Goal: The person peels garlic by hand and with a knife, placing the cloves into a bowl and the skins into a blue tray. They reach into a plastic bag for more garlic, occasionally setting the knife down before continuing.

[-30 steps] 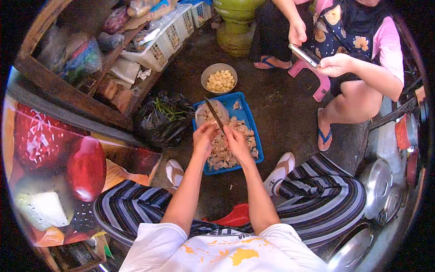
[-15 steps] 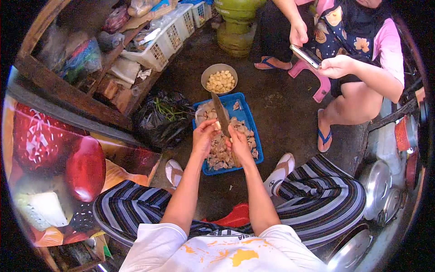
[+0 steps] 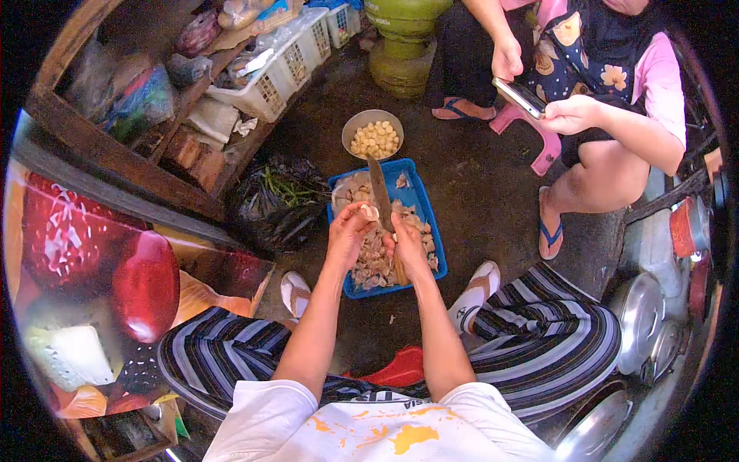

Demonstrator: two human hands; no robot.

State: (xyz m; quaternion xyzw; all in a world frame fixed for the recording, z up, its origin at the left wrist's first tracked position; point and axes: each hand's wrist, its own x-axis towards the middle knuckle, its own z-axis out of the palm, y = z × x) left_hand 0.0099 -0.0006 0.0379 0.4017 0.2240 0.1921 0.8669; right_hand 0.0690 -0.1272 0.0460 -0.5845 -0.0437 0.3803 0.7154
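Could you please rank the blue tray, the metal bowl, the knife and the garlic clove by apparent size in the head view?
1. blue tray
2. metal bowl
3. knife in the right hand, longer than the bowl but far slimmer
4. garlic clove in the left hand

Dark, perhaps concrete floor (image 3: 477, 192); cluttered wooden shelf (image 3: 115, 154) at left; daylight.

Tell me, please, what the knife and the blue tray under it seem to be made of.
Knife: blade looks metal, dull grey with a sheen; handle brownish, possibly wood. Blue tray: probably plastic, even matte colour, moulded rim.
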